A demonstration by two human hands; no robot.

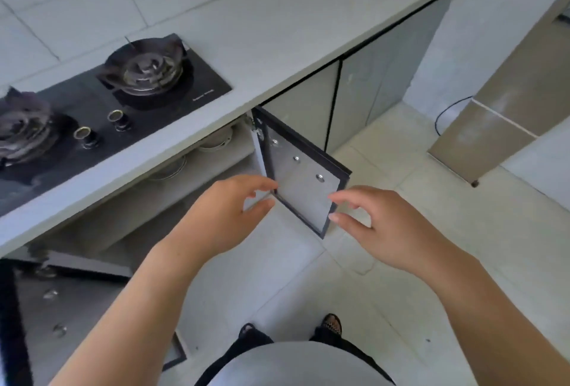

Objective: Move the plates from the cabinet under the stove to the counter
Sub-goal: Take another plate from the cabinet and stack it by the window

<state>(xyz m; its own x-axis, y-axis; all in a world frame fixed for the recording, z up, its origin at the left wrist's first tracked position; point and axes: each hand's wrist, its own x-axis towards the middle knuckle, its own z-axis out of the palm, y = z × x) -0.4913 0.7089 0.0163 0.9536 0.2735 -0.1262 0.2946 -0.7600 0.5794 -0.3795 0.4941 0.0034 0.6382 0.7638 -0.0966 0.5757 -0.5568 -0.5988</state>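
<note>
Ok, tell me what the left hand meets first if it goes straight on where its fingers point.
Probably the open grey black-framed cabinet door, right ahead of the left hand; depth is unclear, so it might pass above.

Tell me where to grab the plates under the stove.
Likely by the rim of the plates, left hand and right hand on opposite sides, coming in low from the open front: the counter overhangs them, so only their front edge shows.
</note>
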